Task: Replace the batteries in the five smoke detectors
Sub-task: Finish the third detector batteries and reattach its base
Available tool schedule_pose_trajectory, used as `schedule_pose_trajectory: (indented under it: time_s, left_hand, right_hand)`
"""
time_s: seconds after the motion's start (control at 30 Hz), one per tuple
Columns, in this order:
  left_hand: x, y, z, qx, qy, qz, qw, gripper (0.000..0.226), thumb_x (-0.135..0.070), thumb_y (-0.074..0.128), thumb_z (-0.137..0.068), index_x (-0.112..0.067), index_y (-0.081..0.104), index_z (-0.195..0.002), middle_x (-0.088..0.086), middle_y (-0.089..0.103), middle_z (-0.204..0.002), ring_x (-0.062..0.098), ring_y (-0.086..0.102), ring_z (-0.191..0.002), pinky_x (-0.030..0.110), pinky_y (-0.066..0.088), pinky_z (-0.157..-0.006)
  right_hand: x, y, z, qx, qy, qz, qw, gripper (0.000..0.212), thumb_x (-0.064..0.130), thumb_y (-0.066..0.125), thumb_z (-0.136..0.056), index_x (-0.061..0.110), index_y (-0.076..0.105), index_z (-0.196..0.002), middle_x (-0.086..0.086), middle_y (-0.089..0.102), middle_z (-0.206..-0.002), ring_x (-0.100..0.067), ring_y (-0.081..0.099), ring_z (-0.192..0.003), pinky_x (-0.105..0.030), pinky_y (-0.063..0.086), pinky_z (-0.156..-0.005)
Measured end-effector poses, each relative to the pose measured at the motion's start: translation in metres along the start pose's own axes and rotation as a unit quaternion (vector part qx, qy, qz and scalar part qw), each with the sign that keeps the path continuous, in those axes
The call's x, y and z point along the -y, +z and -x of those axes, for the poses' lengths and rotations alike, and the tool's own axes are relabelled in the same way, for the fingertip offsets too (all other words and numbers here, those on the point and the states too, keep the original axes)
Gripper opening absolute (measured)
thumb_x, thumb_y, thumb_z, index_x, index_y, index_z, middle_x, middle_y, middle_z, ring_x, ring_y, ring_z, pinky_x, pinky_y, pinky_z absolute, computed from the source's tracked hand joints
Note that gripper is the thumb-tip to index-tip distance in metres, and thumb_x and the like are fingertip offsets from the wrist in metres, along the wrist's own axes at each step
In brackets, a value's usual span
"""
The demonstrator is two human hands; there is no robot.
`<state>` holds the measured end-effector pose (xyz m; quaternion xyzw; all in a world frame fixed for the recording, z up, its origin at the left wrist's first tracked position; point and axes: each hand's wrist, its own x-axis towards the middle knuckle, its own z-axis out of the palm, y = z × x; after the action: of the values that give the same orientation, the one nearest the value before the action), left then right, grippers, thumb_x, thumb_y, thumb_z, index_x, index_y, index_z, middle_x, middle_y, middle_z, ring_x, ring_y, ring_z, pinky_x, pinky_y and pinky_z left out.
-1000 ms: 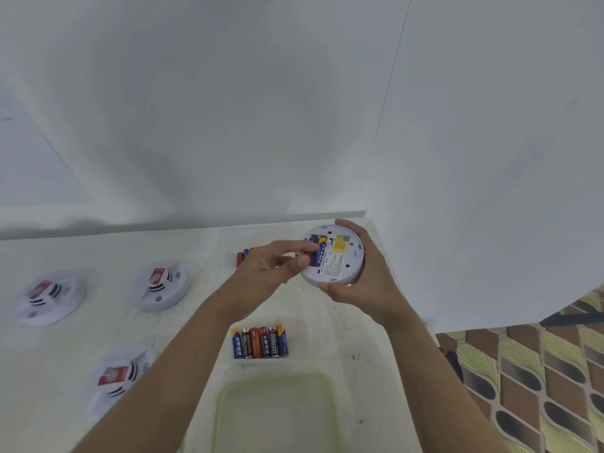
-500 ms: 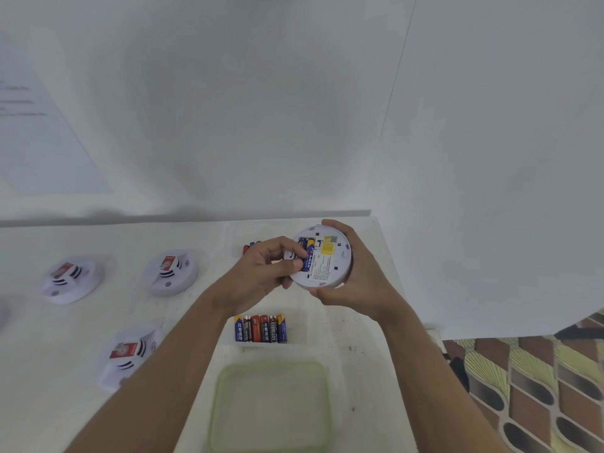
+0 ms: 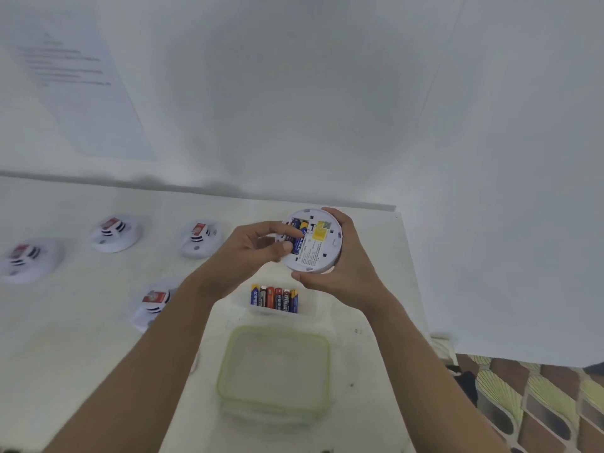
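My right hand (image 3: 336, 276) grips a round white smoke detector (image 3: 318, 253) above the table, its back with a yellow label turned toward me. Blue batteries (image 3: 299, 235) sit in its open compartment. My left hand (image 3: 251, 253) pinches at those batteries with forefinger and thumb. Several other white detectors lie face up on the table: one at the far left (image 3: 27, 259), one behind it (image 3: 114, 232), one in the middle (image 3: 199, 238), and one near my left forearm (image 3: 153, 304). A row of several loose batteries (image 3: 274, 299) lies below my hands.
A clear plastic box with a green rim (image 3: 274, 367) stands near the table's front. The white table (image 3: 81, 322) ends at the right against a white wall (image 3: 490, 191). A sheet of paper (image 3: 75, 83) hangs on the back wall. Patterned floor (image 3: 539, 403) shows at the lower right.
The view has shifted, bringing a further detector into sight at the left. My left hand's fingers have kept working at the batteries in the compartment; the right hand still holds the detector.
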<state>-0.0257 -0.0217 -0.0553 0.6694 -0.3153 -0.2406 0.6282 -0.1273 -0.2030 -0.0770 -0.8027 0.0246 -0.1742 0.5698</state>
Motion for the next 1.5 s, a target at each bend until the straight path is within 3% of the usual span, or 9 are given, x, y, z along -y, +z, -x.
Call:
schedule_pose_trajectory:
  time_s: [0.17,0.33,0.5,0.6,0.77,0.93,1.03,1.33,1.5]
  left_hand:
    - [-0.006,-0.023,0.026,-0.123,0.045,-0.067,0.989,0.019,-0.007,0.069,-0.09,-0.019,0.074,-0.104,-0.007,0.067,-0.124,0.009,0.064,-0.113,0.028,0.055,-0.09]
    - [-0.002,-0.066,0.063,-0.169,0.023,-0.121,0.978,0.015,-0.01,0.069,-0.091,-0.022,0.074,-0.099,-0.009,0.074,-0.098,0.003,0.063,-0.081,0.022,0.049,-0.077]
    - [0.025,-0.108,0.101,-0.115,-0.056,-0.279,0.952,0.013,-0.018,0.071,-0.089,-0.031,0.074,-0.089,-0.01,0.072,-0.081,0.001,0.061,-0.066,0.02,0.048,-0.062]
    - [0.043,-0.12,0.124,-0.058,-0.08,-0.323,0.941,0.014,-0.019,0.073,-0.087,-0.033,0.074,-0.085,-0.008,0.07,-0.077,0.004,0.061,-0.069,0.015,0.047,-0.068]
    - [0.064,-0.123,0.151,0.026,-0.099,-0.406,0.908,0.019,-0.029,0.071,-0.089,-0.023,0.075,-0.106,-0.013,0.064,-0.094,-0.002,0.059,-0.078,0.005,0.04,-0.068]
    - [0.073,-0.129,0.167,0.067,-0.126,-0.445,0.884,0.045,-0.053,0.077,-0.076,-0.03,0.069,-0.114,-0.018,0.057,-0.104,0.003,0.054,-0.08,0.01,0.039,-0.067]
    - [0.071,-0.128,0.174,0.079,-0.125,-0.453,0.879,0.048,-0.05,0.083,-0.072,-0.033,0.066,-0.113,-0.022,0.05,-0.108,0.001,0.039,-0.09,0.006,0.034,-0.069]
    - [0.07,-0.149,0.194,0.026,-0.103,-0.404,0.909,0.056,-0.036,0.083,-0.071,-0.034,0.052,-0.117,-0.014,0.055,-0.117,0.004,0.052,-0.1,0.013,0.038,-0.072]
    - [0.053,-0.175,0.199,-0.08,-0.064,-0.316,0.943,0.061,-0.033,0.088,-0.068,-0.034,0.055,-0.12,-0.015,0.062,-0.107,0.003,0.061,-0.094,0.025,0.052,-0.081]
  right_hand:
    - [0.005,0.038,0.004,-0.011,-0.002,-0.018,1.0,0.095,0.014,0.091,-0.06,0.028,0.038,-0.139,-0.003,0.051,-0.138,-0.013,0.054,-0.129,-0.037,0.052,-0.104]
    - [0.01,0.075,0.01,-0.003,0.017,-0.034,0.999,0.102,0.011,0.092,-0.061,0.023,0.034,-0.145,0.003,0.05,-0.14,-0.01,0.052,-0.13,-0.04,0.056,-0.098]
    - [0.023,0.114,0.017,0.005,0.029,-0.064,0.998,0.104,0.011,0.089,-0.063,0.019,0.031,-0.15,0.004,0.048,-0.142,-0.011,0.05,-0.132,-0.032,0.061,-0.08]
    - [0.026,0.132,0.022,-0.004,0.044,-0.067,0.997,0.105,0.011,0.09,-0.063,0.021,0.031,-0.15,0.006,0.05,-0.142,-0.012,0.05,-0.134,-0.038,0.06,-0.09]
    - [0.034,0.155,0.033,-0.002,0.058,-0.094,0.994,0.102,-0.002,0.089,-0.069,0.023,0.032,-0.149,0.005,0.052,-0.139,-0.008,0.054,-0.127,-0.033,0.062,-0.072]
    - [0.039,0.167,0.042,0.004,0.064,-0.106,0.992,0.097,-0.004,0.088,-0.069,0.024,0.036,-0.146,0.001,0.054,-0.139,-0.013,0.056,-0.127,-0.034,0.062,-0.072]
    - [0.041,0.173,0.046,-0.006,0.059,-0.103,0.993,0.095,-0.004,0.089,-0.068,0.024,0.04,-0.143,-0.001,0.054,-0.139,-0.013,0.056,-0.128,-0.036,0.063,-0.074]
    - [0.048,0.179,0.055,-0.007,0.075,-0.151,0.986,0.093,-0.011,0.085,-0.069,0.025,0.041,-0.142,0.002,0.057,-0.135,-0.012,0.058,-0.124,-0.034,0.061,-0.074]
    - [0.051,0.182,0.057,0.017,0.085,-0.159,0.983,0.093,-0.014,0.084,-0.069,0.031,0.041,-0.139,0.008,0.058,-0.131,-0.007,0.062,-0.117,-0.036,0.062,-0.075]
